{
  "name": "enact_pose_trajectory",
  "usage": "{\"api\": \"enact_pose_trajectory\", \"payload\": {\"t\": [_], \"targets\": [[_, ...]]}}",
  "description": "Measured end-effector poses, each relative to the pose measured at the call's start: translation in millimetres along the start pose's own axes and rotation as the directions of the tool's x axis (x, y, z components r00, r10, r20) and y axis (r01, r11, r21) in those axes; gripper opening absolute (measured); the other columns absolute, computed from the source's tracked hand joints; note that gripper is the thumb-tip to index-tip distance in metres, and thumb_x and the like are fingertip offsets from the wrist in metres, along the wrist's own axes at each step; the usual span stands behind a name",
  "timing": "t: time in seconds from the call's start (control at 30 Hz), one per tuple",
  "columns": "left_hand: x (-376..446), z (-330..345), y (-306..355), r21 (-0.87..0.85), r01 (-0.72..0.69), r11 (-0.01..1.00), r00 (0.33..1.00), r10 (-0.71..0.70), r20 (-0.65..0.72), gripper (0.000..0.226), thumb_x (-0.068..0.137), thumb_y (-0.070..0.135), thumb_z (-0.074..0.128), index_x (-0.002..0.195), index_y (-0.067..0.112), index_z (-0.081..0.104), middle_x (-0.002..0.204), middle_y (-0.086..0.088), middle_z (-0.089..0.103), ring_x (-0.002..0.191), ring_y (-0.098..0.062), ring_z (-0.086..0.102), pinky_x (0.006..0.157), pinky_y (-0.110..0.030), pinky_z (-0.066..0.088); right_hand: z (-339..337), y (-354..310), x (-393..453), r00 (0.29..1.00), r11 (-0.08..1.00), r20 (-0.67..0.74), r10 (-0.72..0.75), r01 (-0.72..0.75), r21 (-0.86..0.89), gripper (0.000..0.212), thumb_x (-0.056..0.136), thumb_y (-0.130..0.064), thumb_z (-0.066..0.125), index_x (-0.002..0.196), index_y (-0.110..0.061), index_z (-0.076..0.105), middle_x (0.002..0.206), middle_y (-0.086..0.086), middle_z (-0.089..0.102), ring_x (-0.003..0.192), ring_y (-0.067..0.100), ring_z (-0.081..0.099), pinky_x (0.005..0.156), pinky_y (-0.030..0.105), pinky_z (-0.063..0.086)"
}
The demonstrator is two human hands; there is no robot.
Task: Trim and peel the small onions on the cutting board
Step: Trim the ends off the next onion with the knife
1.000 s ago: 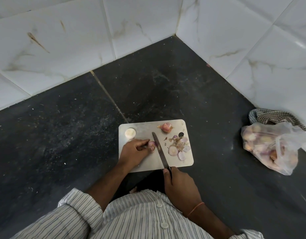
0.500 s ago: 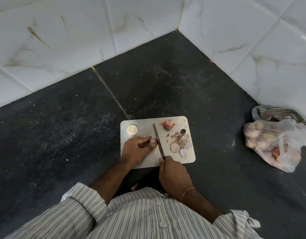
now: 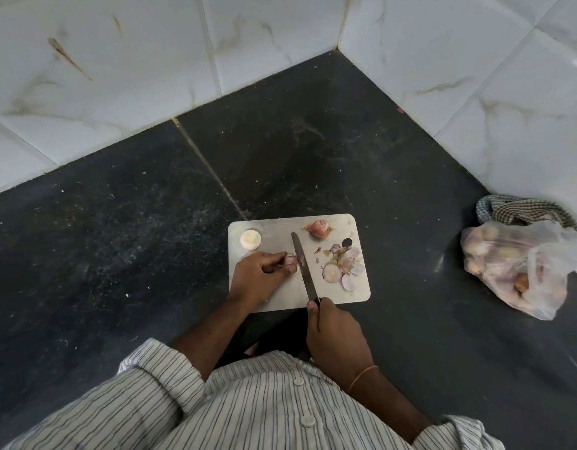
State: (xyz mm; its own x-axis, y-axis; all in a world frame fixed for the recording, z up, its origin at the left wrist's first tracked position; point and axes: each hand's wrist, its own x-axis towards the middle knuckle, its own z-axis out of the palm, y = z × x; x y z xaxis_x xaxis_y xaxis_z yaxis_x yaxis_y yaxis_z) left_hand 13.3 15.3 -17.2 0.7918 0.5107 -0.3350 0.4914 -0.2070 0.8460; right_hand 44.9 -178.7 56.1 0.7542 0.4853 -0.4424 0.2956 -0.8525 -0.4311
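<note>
**Fingers pin an onion against the blade**

Fingers [image 3: 282,259] of the left hand [image 3: 258,277] are curled down and pinch a small onion [image 3: 292,260] on the board [image 3: 271,233], thumb and fingertips closed around its left side. Just to the onion's right, touching it, lies the knife [image 3: 303,269], its blade running from the near edge of the board up toward the far side and its tip pointing away from the person. The right hand [image 3: 336,339] grips the knife handle at the board's near edge, fingers wrapped round it so that the handle itself is hidden; an orange thread [image 3: 362,376] circles that wrist.

Elsewhere on the board, a pale peeled onion [image 3: 250,239] sits in the far left corner, apart from the hand. An unpeeled onion [image 3: 318,228] with reddish skin lies near the far edge, right of the knife tip. On the right side, a heap of peels [image 3: 344,264] with cut slices is spread beside a round hole in the board.

The board rests on a dark stone tabletop [image 3: 118,238], set into a corner of white marbled wall tiles [image 3: 118,60]. Well to the right lies a clear bag [image 3: 514,267] full of onions, with a checked cloth [image 3: 524,211] behind it, against the wall. A striped shirt [image 3: 248,407] fills the lower view.
</note>
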Motion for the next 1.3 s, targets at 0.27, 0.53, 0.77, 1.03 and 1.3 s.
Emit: {"api": "enact_pose_trajectory", "payload": {"t": [0.27,0.53,0.77,1.03,1.3], "targets": [[-1,0,1,-0.005,-0.018,1.000,1.000,0.018,-0.002,0.041,0.092,0.049,0.082,0.129,0.033,0.078,0.113,0.023,0.074,0.102,0.012,0.068,0.093,-0.010,0.053,0,-8,1,1.000,1.000,0.023,-0.005,0.005,-0.005,0.030,0.114,-0.039,0.034,0.090,-0.024,0.043,0.071,-0.009,0.051,0.058,0.007,0.047,0.048,0.023,0.026],[0,0,-1,0.003,-0.037,0.999,0.999,0.037,0.014,0.044,0.092,0.050,0.082,0.131,0.031,0.078,0.118,0.017,0.075,0.102,0.013,0.068,0.095,-0.011,0.054,3,-20,13,0.999,0.998,0.032,0.025,-0.023,-0.057,0.028,0.114,-0.040,0.033,0.097,-0.020,0.043,0.082,0.002,0.064,0.081,0.031,0.069,0.063,0.036,0.039],[0,0,-3,-0.001,-0.035,0.999,0.999,0.035,0.009,0.041,0.092,0.051,0.081,0.130,0.034,0.078,0.117,0.019,0.075,0.103,0.012,0.068,0.093,-0.006,0.051,5,-18,13,0.999,0.995,0.045,0.015,-0.011,-0.095,0.024,0.114,-0.037,0.032,0.098,-0.020,0.039,0.094,0.008,0.073,0.088,0.034,0.072,0.063,0.035,0.037],[1,2,-4,-0.014,-0.018,1.000,1.000,0.018,-0.011,0.047,0.090,0.055,0.082,0.131,0.033,0.077,0.118,0.020,0.074,0.103,0.017,0.065,0.088,-0.004,0.048,29,-2,11,0.995,0.998,0.087,0.057,-0.056,-0.012,0.022,0.113,-0.039,0.033,0.100,-0.023,0.040,0.078,-0.006,0.058,0.068,0.019,0.060,0.061,0.036,0.042],[-2,2,-2,-0.020,0.007,1.000,1.000,-0.007,-0.014,0.044,0.092,0.054,0.079,0.130,0.033,0.075,0.119,0.020,0.074,0.101,0.013,0.067,0.084,-0.005,0.051,35,13,-5,0.985,0.993,0.135,0.106,-0.098,-0.062,0.022,0.113,-0.040,0.032,0.101,-0.022,0.036,0.098,0.005,0.074,0.092,0.033,0.073,0.066,0.037,0.043]]}}
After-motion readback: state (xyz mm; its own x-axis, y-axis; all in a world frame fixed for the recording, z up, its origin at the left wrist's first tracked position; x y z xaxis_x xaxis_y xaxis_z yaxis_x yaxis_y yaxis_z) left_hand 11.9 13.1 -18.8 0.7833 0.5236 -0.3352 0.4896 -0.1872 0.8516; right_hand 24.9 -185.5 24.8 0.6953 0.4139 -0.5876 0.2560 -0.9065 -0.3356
